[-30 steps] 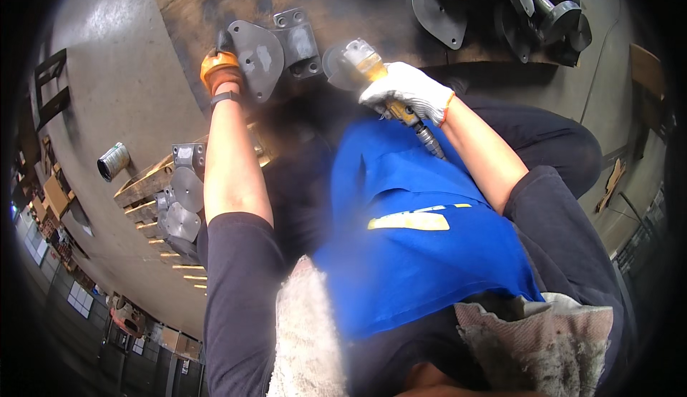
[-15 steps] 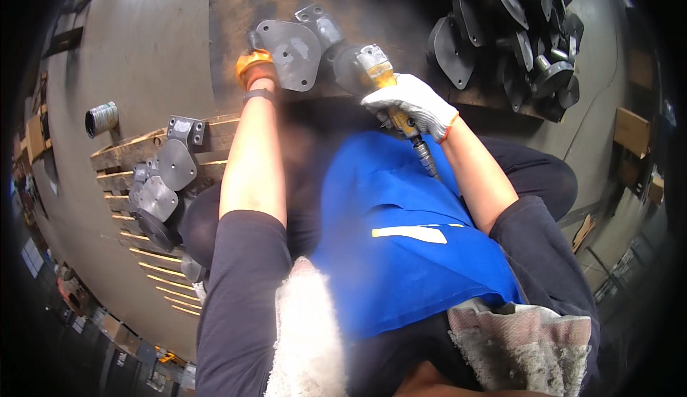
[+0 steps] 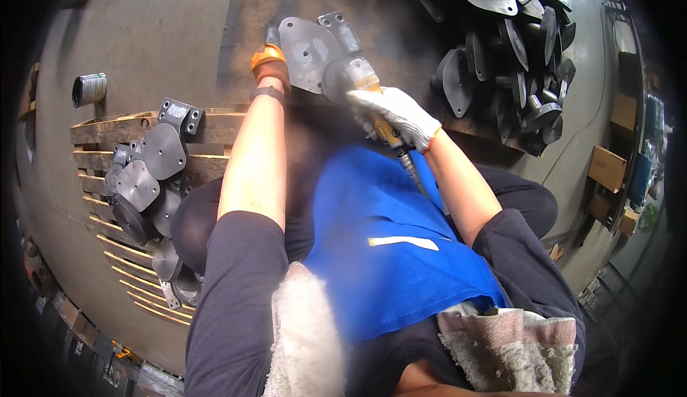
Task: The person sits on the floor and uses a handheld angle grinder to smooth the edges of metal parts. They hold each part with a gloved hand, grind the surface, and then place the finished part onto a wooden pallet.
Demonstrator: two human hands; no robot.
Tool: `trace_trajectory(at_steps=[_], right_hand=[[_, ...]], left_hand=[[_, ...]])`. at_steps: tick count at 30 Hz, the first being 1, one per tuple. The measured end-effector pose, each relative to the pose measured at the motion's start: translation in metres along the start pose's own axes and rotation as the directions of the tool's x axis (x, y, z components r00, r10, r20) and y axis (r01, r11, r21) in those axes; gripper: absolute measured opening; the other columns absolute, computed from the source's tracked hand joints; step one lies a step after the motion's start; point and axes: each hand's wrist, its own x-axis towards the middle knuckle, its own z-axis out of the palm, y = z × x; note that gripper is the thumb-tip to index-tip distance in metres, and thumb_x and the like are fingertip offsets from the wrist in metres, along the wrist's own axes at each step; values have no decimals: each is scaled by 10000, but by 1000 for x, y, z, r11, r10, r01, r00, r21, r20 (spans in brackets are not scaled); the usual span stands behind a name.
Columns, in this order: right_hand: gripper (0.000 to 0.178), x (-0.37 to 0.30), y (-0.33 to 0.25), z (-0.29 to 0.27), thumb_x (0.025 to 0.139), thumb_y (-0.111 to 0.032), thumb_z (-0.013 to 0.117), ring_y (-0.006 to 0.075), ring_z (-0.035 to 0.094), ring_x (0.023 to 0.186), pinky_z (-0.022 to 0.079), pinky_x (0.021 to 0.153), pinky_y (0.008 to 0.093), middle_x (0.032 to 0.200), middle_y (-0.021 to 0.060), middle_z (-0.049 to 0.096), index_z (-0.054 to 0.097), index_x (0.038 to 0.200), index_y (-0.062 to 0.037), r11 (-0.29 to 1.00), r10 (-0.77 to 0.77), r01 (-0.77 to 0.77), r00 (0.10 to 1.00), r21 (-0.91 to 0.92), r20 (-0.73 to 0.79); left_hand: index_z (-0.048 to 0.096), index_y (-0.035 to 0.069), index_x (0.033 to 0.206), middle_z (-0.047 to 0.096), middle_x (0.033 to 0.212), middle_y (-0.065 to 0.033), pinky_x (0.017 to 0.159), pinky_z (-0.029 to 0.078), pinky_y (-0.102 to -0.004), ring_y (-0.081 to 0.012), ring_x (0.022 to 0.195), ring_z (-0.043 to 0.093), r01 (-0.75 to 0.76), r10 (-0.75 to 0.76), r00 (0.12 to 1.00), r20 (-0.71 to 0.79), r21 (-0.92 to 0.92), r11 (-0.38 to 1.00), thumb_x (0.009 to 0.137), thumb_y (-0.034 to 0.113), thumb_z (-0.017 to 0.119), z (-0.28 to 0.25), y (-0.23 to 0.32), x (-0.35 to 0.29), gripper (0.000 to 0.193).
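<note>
Right hand [image 3: 397,116] wraps a yellow power tool [image 3: 367,81]. Left hand [image 3: 270,66] sits against a grey plate [image 3: 306,54], grip unclear from here

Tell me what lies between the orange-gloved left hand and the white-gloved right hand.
In the head view, a grey metal plate lies beside the left hand; then, toward the right hand, comes the round disc of the yellow power tool.

The apron [image 3: 408,282] is blue, the sleeves [image 3: 240,272] dark.
</note>
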Motion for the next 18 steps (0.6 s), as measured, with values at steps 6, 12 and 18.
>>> trace_trajectory(at_steps=[6, 12, 18], right_hand=[[392, 7, -3, 6, 946, -453, 716, 107, 590, 591, 481, 540, 253, 717, 24, 630, 678, 935, -63, 998, 6, -6, 1000, -57, -7], [404, 10, -11, 11, 952, -462, 709, 97, 600, 615, 487, 555, 251, 739, 23, 644, 686, 974, -60, 970, 40, -40, 999, -239, -2], [418, 13, -22, 22, 954, -476, 702, 84, 587, 610, 473, 568, 248, 755, 17, 662, 701, 966, -59, 958, 0, -6, 1000, -285, -21]], left_hand=[[700, 62, 1211, 732, 1127, -193, 909, 537, -424, -348, 1095, 681, 132, -129, 986, 107, -22, 991, 1046, 627, 359, -50, 40, -31, 680], [741, 30, 1037, 753, 1023, -173, 856, 552, -428, -364, 1016, 698, -244, 261, 962, -81, 175, 954, 1064, 510, 431, -17, -7, -21, 571], [557, 96, 1363, 684, 1264, -128, 972, 526, -380, -278, 1125, 680, -109, 68, 983, 172, 242, 964, 1082, 276, 442, -40, 23, -26, 352]])
